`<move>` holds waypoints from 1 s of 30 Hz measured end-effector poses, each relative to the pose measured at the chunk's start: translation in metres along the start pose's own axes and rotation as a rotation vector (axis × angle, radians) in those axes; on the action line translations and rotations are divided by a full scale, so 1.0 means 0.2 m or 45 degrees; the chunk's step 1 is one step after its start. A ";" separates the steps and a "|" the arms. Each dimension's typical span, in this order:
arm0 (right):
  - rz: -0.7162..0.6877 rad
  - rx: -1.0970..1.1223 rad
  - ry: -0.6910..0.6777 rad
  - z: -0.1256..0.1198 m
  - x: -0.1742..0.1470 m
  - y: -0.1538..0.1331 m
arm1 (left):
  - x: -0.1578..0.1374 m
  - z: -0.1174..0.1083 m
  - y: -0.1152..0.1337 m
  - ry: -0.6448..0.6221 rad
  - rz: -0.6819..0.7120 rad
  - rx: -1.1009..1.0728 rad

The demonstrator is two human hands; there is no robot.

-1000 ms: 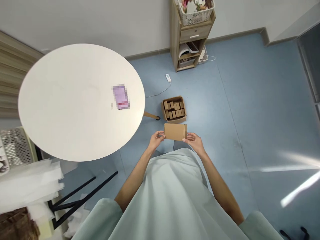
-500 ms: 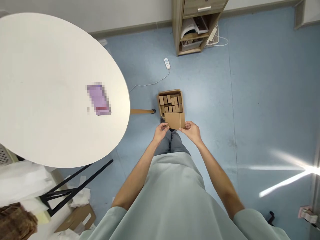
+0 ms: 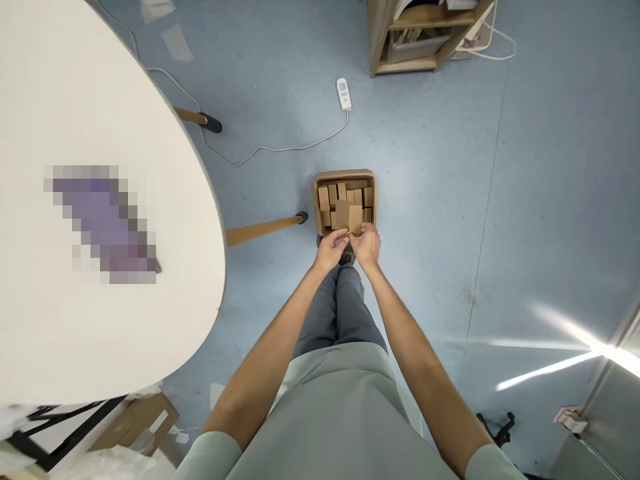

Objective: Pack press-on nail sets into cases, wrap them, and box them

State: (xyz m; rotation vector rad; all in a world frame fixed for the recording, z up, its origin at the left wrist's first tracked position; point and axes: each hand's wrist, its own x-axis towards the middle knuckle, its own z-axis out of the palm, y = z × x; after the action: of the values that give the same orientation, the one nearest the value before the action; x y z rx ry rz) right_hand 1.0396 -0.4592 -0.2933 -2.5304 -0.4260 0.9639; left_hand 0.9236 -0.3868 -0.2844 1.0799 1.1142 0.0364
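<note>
A small piece of brown cardboard, like a small flattened carton (image 3: 355,219), is bent into two panels in front of me. My right hand (image 3: 369,245) pinches its near right edge. On the other side, my left hand (image 3: 331,251) has thumb and fingers closed at its near left corner. Below the cardboard, on the floor by my feet, stands an open cardboard box (image 3: 345,175). Several small brown boxes (image 3: 324,198) stand upright in rows inside it. The cardboard and my hands hide part of the near rows.
A white round table (image 3: 190,320) is on the left, with a blurred purple item (image 3: 103,223) on it. Its wooden leg (image 3: 260,231) reaches near the box. A white corded device (image 3: 344,95) lies on the floor before a wooden cabinet (image 3: 410,65).
The cardboard has gone from nearly flat to folded, and my hands have come closer together. My view has shifted down and nearer, bringing the table and floor box closer.
</note>
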 end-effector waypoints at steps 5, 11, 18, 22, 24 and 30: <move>0.015 -0.059 -0.007 0.37 0.39 0.06 | 0.34 -0.09 -0.22 0.041 0.025 -0.028; 0.027 -0.091 -0.045 0.74 0.69 0.12 | 0.64 -0.17 -0.47 0.082 -0.036 -0.107; 0.012 -0.041 -0.130 1.06 0.86 0.15 | 0.80 -0.28 -0.63 0.140 -0.011 -0.093; -0.007 0.008 -0.141 1.09 0.85 0.11 | 0.77 -0.33 -0.61 0.180 -0.030 -0.090; -0.004 0.026 -0.149 1.03 0.81 0.09 | 0.72 -0.34 -0.57 0.176 -0.041 -0.097; -0.039 -0.025 -0.137 0.66 0.53 -0.01 | 0.39 -0.30 -0.34 0.172 -0.032 -0.116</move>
State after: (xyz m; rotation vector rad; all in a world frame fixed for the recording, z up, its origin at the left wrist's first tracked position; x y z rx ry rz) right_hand 1.0247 -0.3792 -0.4422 -2.4899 -0.5068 1.0929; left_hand 0.8868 -0.3410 -0.3881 0.9935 1.2355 0.1405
